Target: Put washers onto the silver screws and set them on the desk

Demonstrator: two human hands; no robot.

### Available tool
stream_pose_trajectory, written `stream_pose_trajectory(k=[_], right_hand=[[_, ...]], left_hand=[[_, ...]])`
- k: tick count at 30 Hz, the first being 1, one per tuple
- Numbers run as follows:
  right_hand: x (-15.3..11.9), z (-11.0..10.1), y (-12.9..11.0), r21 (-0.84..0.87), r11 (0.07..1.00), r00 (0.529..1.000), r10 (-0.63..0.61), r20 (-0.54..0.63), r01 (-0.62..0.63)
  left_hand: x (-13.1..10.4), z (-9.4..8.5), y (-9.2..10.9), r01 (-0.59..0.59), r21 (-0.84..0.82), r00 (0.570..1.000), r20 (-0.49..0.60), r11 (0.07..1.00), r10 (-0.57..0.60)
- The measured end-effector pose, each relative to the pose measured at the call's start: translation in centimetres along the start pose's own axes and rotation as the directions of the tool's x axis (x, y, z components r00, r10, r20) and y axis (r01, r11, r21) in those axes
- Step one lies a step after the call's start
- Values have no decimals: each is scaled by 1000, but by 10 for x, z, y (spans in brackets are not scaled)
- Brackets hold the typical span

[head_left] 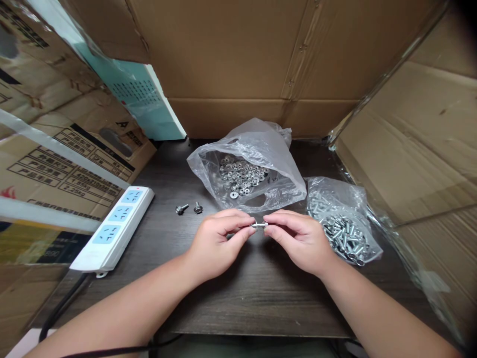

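Above the table in front of me, a small silver bolt (261,225) lies level between my two hands. My right hand (303,239) pinches its right end between thumb and fingers. With thumb and forefinger, my left hand (219,241) grips a washer (255,225) around the bolt's left part; the fingertips partly hide it. Behind my hands, an open clear plastic bag (294,181) holds many loose washers (244,174). Beside my right hand is a second clear bag (337,186) full of bolts (348,238). Two bolts with washers, one (182,209) and another (198,207), lie left of the bags.
A white power strip (128,219) with a black cable (61,306) lies at the left of the dark table (238,308). Cardboard walls (231,49) enclose the back and sides. A light-blue printed box (149,99) stands at the back left.
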State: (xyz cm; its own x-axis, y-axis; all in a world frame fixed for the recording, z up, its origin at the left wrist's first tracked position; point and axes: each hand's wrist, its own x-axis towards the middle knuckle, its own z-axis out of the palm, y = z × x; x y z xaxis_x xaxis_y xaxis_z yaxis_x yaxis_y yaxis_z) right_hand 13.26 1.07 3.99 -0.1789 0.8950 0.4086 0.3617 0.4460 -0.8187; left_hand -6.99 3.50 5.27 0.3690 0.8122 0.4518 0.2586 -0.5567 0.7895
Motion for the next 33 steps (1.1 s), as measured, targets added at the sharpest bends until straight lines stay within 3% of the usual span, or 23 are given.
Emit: stream_pose_trajectory(k=[5, 9, 13, 19, 25, 29, 31, 33], right_hand=[[-1, 0, -2, 23, 998, 998, 55, 21, -56], [-2, 3, -4, 142, 959, 970, 239, 48, -243], [-2, 7, -2, 353, 815, 888, 433, 154, -459], [-3, 14, 3, 576, 560, 791, 533, 300, -595], [-2, 19, 0, 601, 480, 751, 559, 352, -639], [0, 15, 2, 627, 480, 759, 578, 300, -613], [1, 10, 3, 649, 523, 809, 523, 268, -553], [0, 4, 2, 641, 622, 886, 401, 232, -450]], left_hand=[[0, 0, -3, -132, 65, 991, 1, 989, 132], [-1, 0, -5, -240, 124, 970, 0, 963, 242], [-2, 0, -5, -318, 173, 946, 2, 932, 323], [-2, -1, -6, -382, 193, 922, 13, 904, 387], [-4, -1, -7, -400, 217, 914, 24, 891, 404], [-3, -2, -4, -375, 216, 924, 3, 902, 383], [-2, -2, -2, -346, 197, 934, -17, 917, 356], [0, -3, 0, -315, 168, 945, -29, 934, 325]])
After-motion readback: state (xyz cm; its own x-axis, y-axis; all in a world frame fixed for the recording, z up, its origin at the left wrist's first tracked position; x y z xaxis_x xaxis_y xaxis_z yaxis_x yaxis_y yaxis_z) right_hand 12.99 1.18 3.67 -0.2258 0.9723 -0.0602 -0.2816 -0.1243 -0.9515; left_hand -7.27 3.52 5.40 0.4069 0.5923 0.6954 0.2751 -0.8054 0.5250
